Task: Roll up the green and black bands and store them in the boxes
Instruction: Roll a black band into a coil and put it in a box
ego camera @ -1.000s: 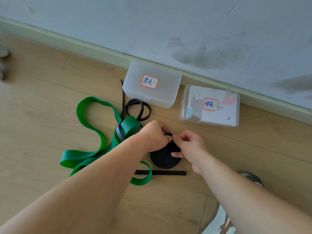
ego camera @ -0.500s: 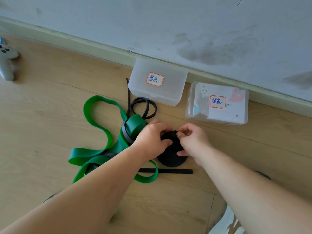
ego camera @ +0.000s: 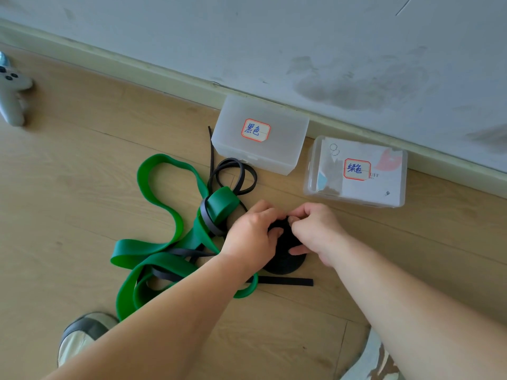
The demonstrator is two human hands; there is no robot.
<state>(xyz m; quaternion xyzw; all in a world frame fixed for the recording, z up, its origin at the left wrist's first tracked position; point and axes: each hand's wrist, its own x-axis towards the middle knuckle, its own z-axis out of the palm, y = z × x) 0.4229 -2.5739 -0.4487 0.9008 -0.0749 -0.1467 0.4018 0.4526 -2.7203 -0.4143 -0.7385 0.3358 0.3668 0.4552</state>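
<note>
A black band wound into a flat coil [ego camera: 285, 259] lies on the wooden floor, and both hands are on it. My left hand [ego camera: 251, 238] grips its left edge while my right hand [ego camera: 315, 231] pinches its top with thumb and fingers. The loose black band [ego camera: 236, 176] trails left in loops and tangles with a wide green band [ego camera: 162, 209] sprawled on the floor. A straight black strip [ego camera: 285, 281] lies just in front of the coil. Two closed translucent boxes stand by the wall: one with a black-character label [ego camera: 258, 133], one with a green-character label [ego camera: 356, 171].
The wall and its skirting board [ego camera: 164, 78] run along the back. A grey game controller [ego camera: 12, 91] lies at the far left. My shoes [ego camera: 82, 335] show at the bottom edge, left and right.
The view has drifted, so everything sits lower right in frame. Both hands stay on the black coil, fingers shifting slightly at its top edge.
</note>
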